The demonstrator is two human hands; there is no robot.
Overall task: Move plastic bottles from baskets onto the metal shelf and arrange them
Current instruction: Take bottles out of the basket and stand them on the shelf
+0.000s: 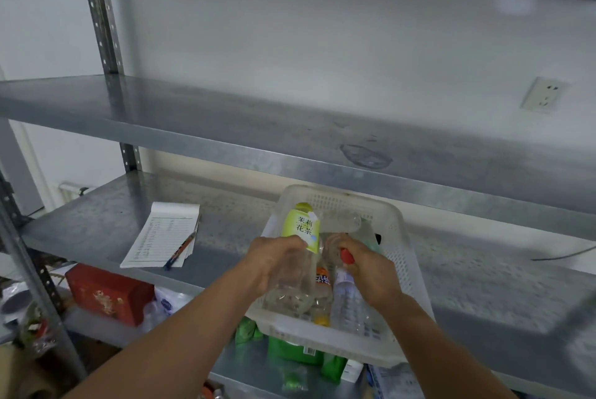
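The white perforated basket point(416, 269) sits on the middle board point(96, 224) of the metal shelf point(103, 18). Its near end projects past the front edge, which puts the contents within reach from above. The left hand point(274, 258) wraps around the clear body of the green-labelled bottle point(301, 227) below the label. The bottle is tilted over the basket's left side, cap away from the person and base toward them. The right hand point(371, 266) grips the red-capped bottle point(340, 227) at the cap end, with the clear body pointing away; a neck grip suits a light, apparently empty container. The two bottles are side by side above the basket; whether they touch cannot be determined. An orange-labelled bottle point(322, 282) and a ribbed clear bottle point(351, 305) lie in the basket beneath the hands. The step in hand appears to be lifting one bottle per hand, which halves the trips. The upper board point(193, 114), directly above, is the probable destination. A notepad point(161, 234) and pen point(180, 250) lie on the middle board, left of the basket.
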